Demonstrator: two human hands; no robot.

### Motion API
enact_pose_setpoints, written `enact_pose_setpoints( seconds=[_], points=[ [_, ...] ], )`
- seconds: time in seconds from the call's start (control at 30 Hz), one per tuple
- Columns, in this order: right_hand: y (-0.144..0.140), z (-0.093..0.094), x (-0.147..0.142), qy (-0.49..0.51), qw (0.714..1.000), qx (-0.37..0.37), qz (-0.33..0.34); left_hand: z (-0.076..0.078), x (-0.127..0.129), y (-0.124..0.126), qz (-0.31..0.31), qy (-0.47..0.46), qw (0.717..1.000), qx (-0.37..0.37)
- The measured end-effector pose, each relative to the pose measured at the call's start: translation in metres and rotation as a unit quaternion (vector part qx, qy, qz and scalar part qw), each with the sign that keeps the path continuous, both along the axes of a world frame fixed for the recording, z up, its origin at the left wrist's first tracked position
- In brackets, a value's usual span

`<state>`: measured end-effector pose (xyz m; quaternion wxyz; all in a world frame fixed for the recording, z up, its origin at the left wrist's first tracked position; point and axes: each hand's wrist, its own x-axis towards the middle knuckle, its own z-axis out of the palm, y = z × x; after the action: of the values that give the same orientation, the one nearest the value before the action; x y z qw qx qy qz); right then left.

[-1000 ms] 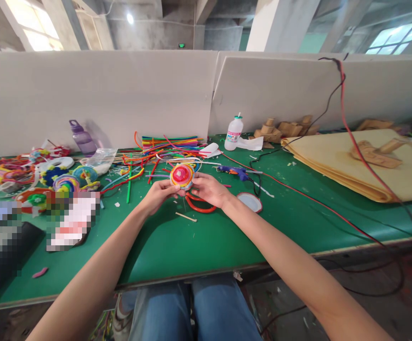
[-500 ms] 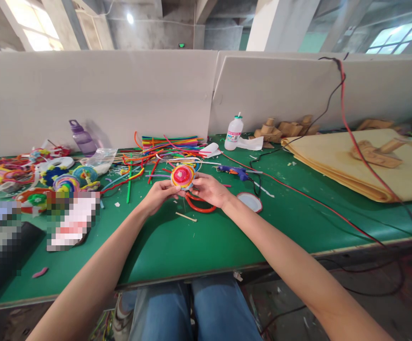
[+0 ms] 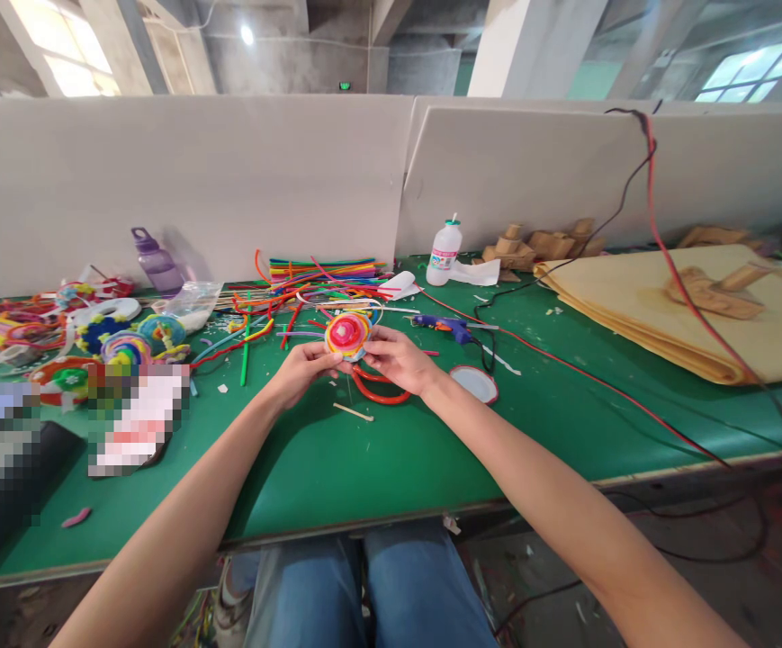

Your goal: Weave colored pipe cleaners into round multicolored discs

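Observation:
Between my two hands is a round, coiled pipe-cleaner disc (image 3: 348,336) with red, pink, yellow and orange rings and a light blue edge. My left hand (image 3: 301,369) pinches its left rim, the thumb in front. My right hand (image 3: 399,358) grips the right rim with the fingers closed. The disc is held up above the green table, its face toward me. Below it lies an orange-red ring (image 3: 383,396), partly covered by my right hand. A small pale stick (image 3: 354,412) rests in front of that.
Loose pipe cleaners (image 3: 323,273) pile up behind my hands. A glue gun (image 3: 444,326), a white lid (image 3: 474,384) and a white bottle (image 3: 444,252) stand to the right. Coiled, coloured pieces (image 3: 127,351) and a purple bottle (image 3: 159,263) are left. A red cord (image 3: 606,392) crosses the table.
The disc has turned or tilted slightly and shifted a touch to the right between my fingers. Both hands keep their hold almost in place.

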<state>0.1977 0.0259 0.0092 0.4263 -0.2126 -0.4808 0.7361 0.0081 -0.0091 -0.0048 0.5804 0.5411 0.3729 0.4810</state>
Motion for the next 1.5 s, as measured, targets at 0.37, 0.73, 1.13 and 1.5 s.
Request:
enact_pose_setpoints(
  seconds=[0.37,0.73,1.13,1.5],
  points=[
    [0.0008,0.0004,0.0017,-0.045,0.999,-0.011,-0.007,-0.0019,-0.0005,0.0025,0.036,0.005,0.999,0.024],
    [-0.0018,0.0015,0.0006,-0.011,1.0,-0.026,0.0,-0.0005,0.0013,0.0025,0.034,0.015,0.999,0.029],
    [-0.0011,0.0004,0.0028,-0.08,0.996,0.043,-0.002,0.0001,0.0001,0.002,0.05,-0.016,0.999,0.006],
    [-0.0029,0.0047,0.0049,-0.138,0.989,0.043,-0.039,0.0015,-0.0005,0.003,0.113,-0.042,0.993,0.014]
  ],
)
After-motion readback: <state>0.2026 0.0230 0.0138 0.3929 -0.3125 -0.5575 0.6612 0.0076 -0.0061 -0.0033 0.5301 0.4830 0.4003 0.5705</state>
